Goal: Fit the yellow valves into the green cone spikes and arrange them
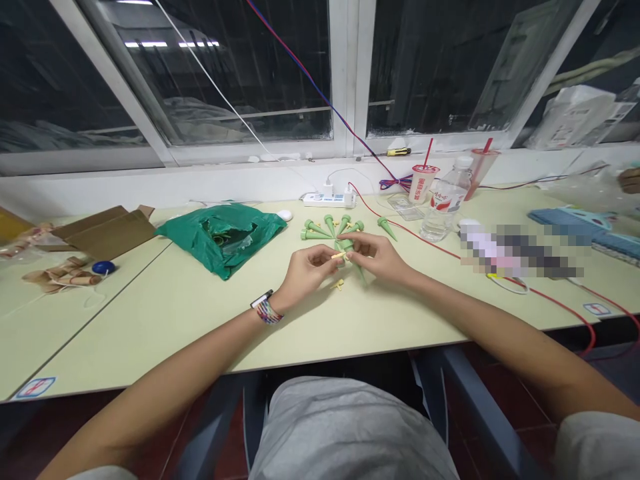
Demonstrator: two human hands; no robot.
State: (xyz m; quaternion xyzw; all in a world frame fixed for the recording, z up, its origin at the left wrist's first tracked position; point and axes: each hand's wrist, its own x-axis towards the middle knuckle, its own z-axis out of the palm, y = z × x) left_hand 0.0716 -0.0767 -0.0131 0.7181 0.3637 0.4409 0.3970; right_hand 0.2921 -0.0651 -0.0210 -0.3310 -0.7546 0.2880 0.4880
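green plastic bag [253, 243] near the left hand [310, 273] holds something dark [219, 239].

My feed shows matt green plastic cones [315, 229] at twelve o'clock, a glossy plastic bag [223, 240] at ten, rough cardboard [105, 231] at nine.
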